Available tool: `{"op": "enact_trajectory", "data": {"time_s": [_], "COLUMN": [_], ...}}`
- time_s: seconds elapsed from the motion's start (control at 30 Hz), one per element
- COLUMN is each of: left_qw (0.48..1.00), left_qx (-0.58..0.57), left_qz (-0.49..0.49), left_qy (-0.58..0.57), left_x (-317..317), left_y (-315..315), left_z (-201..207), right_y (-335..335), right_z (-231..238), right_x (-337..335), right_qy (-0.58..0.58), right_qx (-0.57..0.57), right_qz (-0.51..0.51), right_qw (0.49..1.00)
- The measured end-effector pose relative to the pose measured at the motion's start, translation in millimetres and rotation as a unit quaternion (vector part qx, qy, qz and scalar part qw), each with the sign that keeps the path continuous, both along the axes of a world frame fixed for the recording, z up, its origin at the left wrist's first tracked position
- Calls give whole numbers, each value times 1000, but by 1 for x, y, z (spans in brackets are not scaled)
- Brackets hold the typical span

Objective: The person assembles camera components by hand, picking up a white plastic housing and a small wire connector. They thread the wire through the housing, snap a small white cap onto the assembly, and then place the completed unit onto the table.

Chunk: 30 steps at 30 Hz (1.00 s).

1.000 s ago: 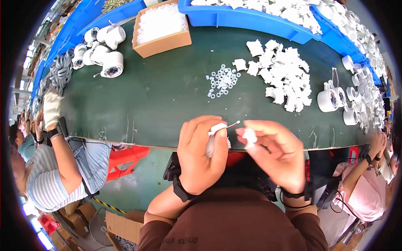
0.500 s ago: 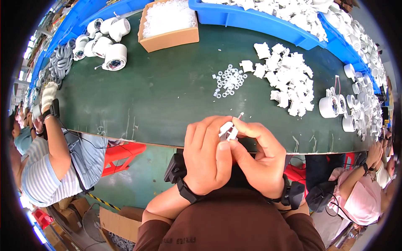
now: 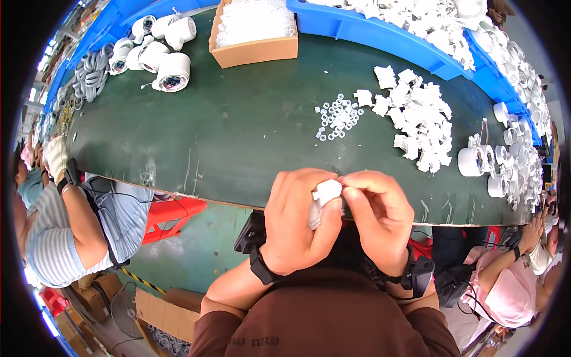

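Note:
My left hand (image 3: 297,223) is closed around a small white plastic part (image 3: 327,191), gripping it between thumb and fingers above the table's near edge. More white plastic shows lower down between the thumb and palm. My right hand (image 3: 380,208) is pinched, thumb against forefinger, at the part's right side. Whatever those fingertips hold is hidden. Beyond my hands lies a cluster of small translucent rings (image 3: 340,117). A heap of similar white plastic parts (image 3: 421,119) spreads to the right of the rings.
A cardboard box of translucent pieces (image 3: 256,55) and a blue bin of white parts (image 3: 380,43) line the far side. White camera-like housings (image 3: 172,72) stand far left, others (image 3: 471,162) at right. Co-workers sit on both sides, one in a striped shirt (image 3: 59,229).
The white part has been turned between my fingers and now shows a broader face. The thin piece that stuck up by my right forefinger no longer shows. The view has shifted slightly.

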<state>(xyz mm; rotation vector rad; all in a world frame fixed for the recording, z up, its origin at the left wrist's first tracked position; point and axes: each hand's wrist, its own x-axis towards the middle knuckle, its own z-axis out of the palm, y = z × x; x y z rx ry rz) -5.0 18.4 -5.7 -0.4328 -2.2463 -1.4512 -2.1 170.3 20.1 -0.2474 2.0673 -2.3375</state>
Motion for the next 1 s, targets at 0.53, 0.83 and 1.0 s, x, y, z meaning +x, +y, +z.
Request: {"op": "enact_trajectory", "data": {"time_s": [0.53,0.83,1.0], "left_qw": [976,984,988], "left_qx": [-216,-177,-149], "left_qz": [27,21,-10], "left_qy": [-1,-19,-29], "left_x": [-4,-2,-4], "left_y": [-21,-22,-23], "left_z": [21,20,19], "right_y": [-4,11,16], "right_z": [-25,-8,14], "right_x": [-65,-47,-24], "right_qy": [233,-5,-136], "right_qx": [460,213,-10], "right_qz": [-84,-50,50], "right_qw": [853,976,989]}}
